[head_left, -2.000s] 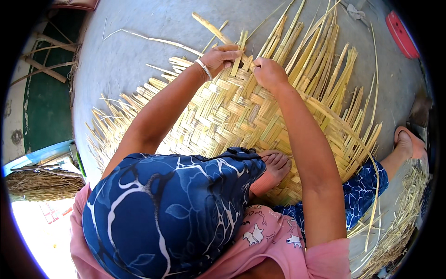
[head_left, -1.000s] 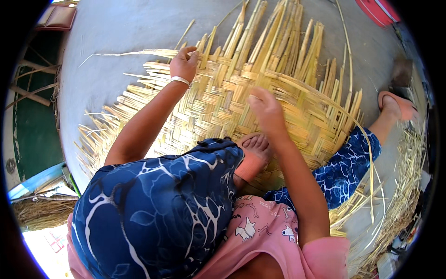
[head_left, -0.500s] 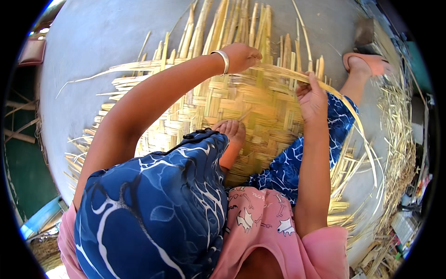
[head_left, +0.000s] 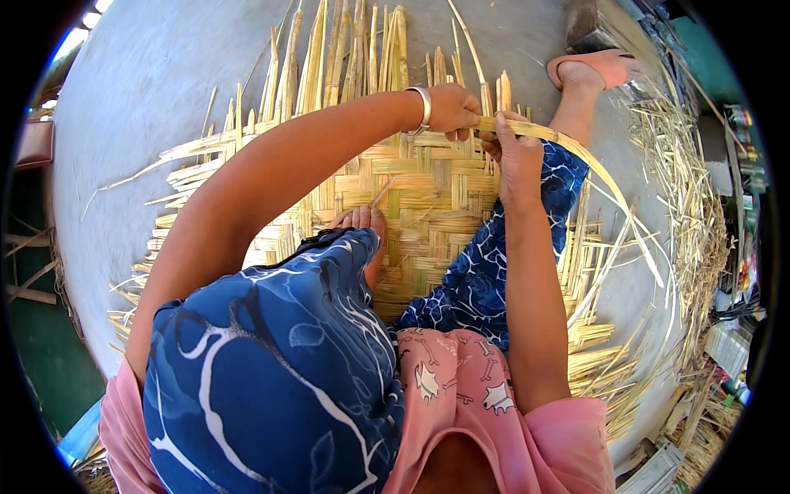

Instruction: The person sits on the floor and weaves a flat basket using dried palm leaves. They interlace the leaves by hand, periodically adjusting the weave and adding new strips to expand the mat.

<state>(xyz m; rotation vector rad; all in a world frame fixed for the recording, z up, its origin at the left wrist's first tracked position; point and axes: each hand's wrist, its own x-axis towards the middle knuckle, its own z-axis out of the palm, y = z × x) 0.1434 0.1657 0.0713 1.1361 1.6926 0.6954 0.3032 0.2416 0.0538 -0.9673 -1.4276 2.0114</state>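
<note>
A mat (head_left: pixel 421 185) of flat, straw-coloured split strips lies half woven on the floor before me, with loose strip ends sticking out at its far and side edges. My left hand (head_left: pixel 451 110), a silver bangle at its wrist, is closed on a long pale strip (head_left: pixel 536 130) above the mat's far edge. Close beside it, my right hand (head_left: pixel 517 158) pinches the same strip between thumb and fingers. From there the strip bends to the right and hangs down, its end split into thin tails. Part of the strip is hidden behind my left hand.
My bare left foot (head_left: pixel 362 221) presses on the mat. My right foot, in an orange slipper (head_left: pixel 607 67), stretches out to the far right on the grey floor (head_left: pixel 156 74). Straw scraps (head_left: pixel 683 198) lie along the right side. A wooden block (head_left: pixel 586 26) stands behind the slipper.
My right hand has come left along the strip, closer to my left hand. The view has shifted, so the mat and my feet appear further left.
</note>
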